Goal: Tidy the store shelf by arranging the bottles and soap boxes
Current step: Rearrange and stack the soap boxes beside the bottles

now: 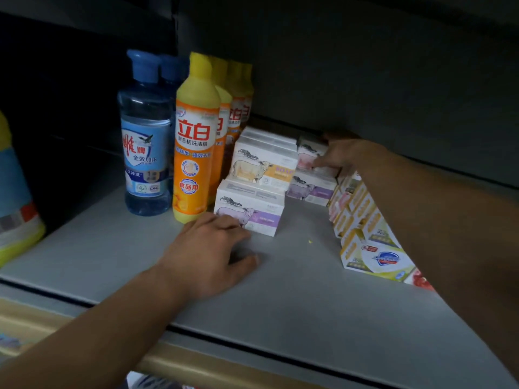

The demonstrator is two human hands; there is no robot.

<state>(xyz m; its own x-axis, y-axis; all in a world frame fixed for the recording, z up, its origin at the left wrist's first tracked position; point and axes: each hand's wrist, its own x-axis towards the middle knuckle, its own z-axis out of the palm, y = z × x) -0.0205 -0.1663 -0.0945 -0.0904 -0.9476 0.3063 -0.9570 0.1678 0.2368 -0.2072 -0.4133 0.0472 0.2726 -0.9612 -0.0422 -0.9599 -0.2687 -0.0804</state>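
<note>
On the grey shelf [295, 290], a white soap box with a purple sheep [254, 207] stands near the front. My left hand [213, 251] rests on the shelf with fingers spread, touching that box's lower left corner. Behind it are stacked sheep soap boxes, the top one orange [266, 164]. Deep at the back, my right hand [341, 153] grips a pink sheep soap box [309, 155] that sits on a purple one [311, 188]. A row of orange dish-soap bottles [195, 141] and blue bottles [146, 141] stands to the left.
A slanted row of yellow-and-white soap boxes [376, 256] runs along the right, partly under my right forearm. A yellow-and-blue bottle [14, 197] sits at the far left edge. The shelf's front lip has a tan price rail [196, 360]. The shelf above hangs low.
</note>
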